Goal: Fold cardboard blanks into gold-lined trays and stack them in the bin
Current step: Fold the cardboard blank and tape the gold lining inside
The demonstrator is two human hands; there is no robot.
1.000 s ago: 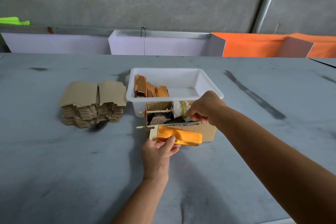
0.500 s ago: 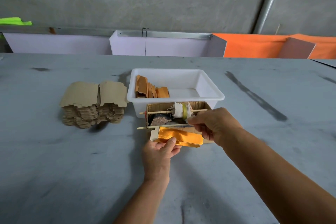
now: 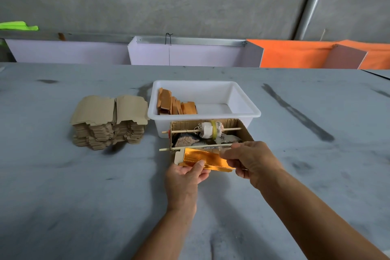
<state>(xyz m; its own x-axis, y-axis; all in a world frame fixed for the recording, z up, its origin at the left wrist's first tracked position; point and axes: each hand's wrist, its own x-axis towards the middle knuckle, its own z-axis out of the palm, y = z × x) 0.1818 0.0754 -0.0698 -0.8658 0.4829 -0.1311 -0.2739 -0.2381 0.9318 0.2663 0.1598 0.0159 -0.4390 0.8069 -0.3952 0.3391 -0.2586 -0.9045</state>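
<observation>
Left hand [image 3: 185, 177] pinches the near edge of a half-folded gold-lined cardboard tray [image 3: 205, 159] at frame centre; right hand [image 3: 248, 159] grips its right end. Folding step underway, likely. Next: close the walls, then drop it into the white plastic bin [image 3: 242, 99] behind, beside the stacked trays.

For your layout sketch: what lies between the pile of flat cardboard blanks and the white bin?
Nothing: in the head view, only bare grey table separates the blanks from the bin.

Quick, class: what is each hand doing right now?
Left hand: grips the tray's near edge.
Right hand: fingers curled at the tray's right end, apparently pinching it.
</observation>
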